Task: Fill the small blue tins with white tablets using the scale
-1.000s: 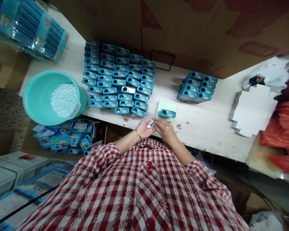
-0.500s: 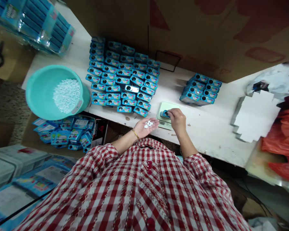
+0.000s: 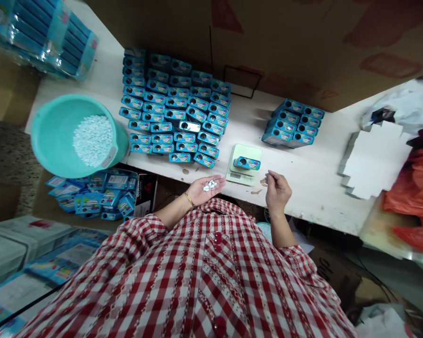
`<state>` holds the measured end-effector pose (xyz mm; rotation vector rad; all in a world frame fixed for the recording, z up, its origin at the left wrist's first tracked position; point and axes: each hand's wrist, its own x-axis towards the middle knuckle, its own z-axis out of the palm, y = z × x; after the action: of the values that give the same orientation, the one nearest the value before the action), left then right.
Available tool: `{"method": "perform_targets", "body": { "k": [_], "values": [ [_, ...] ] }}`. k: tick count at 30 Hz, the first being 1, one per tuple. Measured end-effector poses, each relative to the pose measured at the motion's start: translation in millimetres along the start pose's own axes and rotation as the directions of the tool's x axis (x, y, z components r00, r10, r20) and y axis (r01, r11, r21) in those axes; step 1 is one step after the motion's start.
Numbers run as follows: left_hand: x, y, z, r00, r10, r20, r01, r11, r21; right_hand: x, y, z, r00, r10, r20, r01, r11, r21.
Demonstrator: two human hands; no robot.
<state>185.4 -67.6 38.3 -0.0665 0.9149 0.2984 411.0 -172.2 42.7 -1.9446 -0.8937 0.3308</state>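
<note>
Far left: wrapped blue packs (image 3: 52,37) at the back of the bench (image 3: 313,180). Nearer, a teal tub (image 3: 44,145) with a good heap of white pellets (image 3: 93,141) inside; plenty of loose stock there. Below it, a carton of blue pouches (image 3: 91,199).

Next, a large block of blue containers (image 3: 176,102), upright in uneven rows, dark round holes showing in most tops. One top is pale and glinting. Fill inside cannot be made out.

Left hand (image 3: 197,191) at the bench's front edge, palm up and flat, fingers extended, a few white pieces (image 3: 209,186) lying loose on it, nothing gripped.

Just right of those fingertips, a pale green scale (image 3: 246,150) bearing a single container (image 3: 249,163), untouched by either hand. Judged mid-way: this one in work, with pieces in the palm not yet placed.

Right hand (image 3: 278,190) beyond the scale, apart from it, fingers curled and thumb drawn in; cannot tell whether anything is pinched. So the single container sits between the two hands, slightly farther from the body.

Behind the right hand, a small block of containers (image 3: 292,124), far fewer than the large one. Which block is finished: not certain. Far right, white card (image 3: 377,159), then red plastic (image 3: 412,183).
</note>
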Motion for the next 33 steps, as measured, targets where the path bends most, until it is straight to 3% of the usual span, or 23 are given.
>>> {"method": "perform_targets", "body": {
  "k": [3, 6, 8, 11, 12, 14, 18, 21, 29, 33],
  "values": [
    [-0.8, -4.3, -1.8, 1.000, -0.007, 0.019, 0.006, 1.000, 0.027, -8.0, -3.3, 1.2, 0.997, -0.071, -0.011, 0.071, 0.996, -0.049],
    [-1.1, -9.0, 0.7, 0.999, -0.028, 0.046, 0.024, 0.996, 0.081, -15.9, -12.2, 9.1, 0.964, -0.194, 0.182, 0.201, 0.979, -0.024],
    [-1.1, -12.8, 3.0, 0.997, -0.042, 0.069, 0.033, 0.991, 0.133, -25.1, -21.2, 19.8, 0.864, -0.307, 0.400, 0.323, 0.946, 0.027],
    [-0.6, -18.8, 3.5, 0.996, -0.030, 0.080, 0.012, 0.976, 0.220, -42.9, -32.2, 39.2, 0.662, -0.401, 0.633, 0.485, 0.873, 0.045],
    [-0.5, -20.5, 2.5, 0.997, -0.027, 0.076, 0.007, 0.969, 0.248, -48.4, -33.6, 44.5, 0.615, -0.404, 0.677, 0.526, 0.850, 0.029],
    [-0.6, -23.0, -0.1, 0.998, -0.040, 0.056, 0.021, 0.953, 0.302, -56.4, -32.4, 51.3, 0.568, -0.392, 0.724, 0.576, 0.817, -0.010],
    [-0.7, -24.7, -1.5, 0.994, -0.097, 0.054, 0.071, 0.930, 0.361, -58.0, -24.3, 50.7, 0.529, -0.390, 0.754, 0.612, 0.790, -0.021],
    [1.1, -25.2, 4.7, 0.990, -0.084, 0.112, 0.039, 0.932, 0.360, -50.0, -24.9, 46.1, 0.509, -0.439, 0.741, 0.628, 0.777, 0.029],
    [10.0, -16.0, 29.9, 0.951, -0.044, 0.307, -0.059, 0.946, 0.319, -9.1, -40.8, 36.9, 0.547, -0.427, 0.721, 0.497, 0.858, 0.130],
    [14.3, -6.9, 40.0, 0.955, -0.004, 0.295, -0.093, 0.944, 0.316, 8.9, -41.9, 40.8, 0.569, -0.417, 0.709, 0.478, 0.869, 0.127]
  ]
}}
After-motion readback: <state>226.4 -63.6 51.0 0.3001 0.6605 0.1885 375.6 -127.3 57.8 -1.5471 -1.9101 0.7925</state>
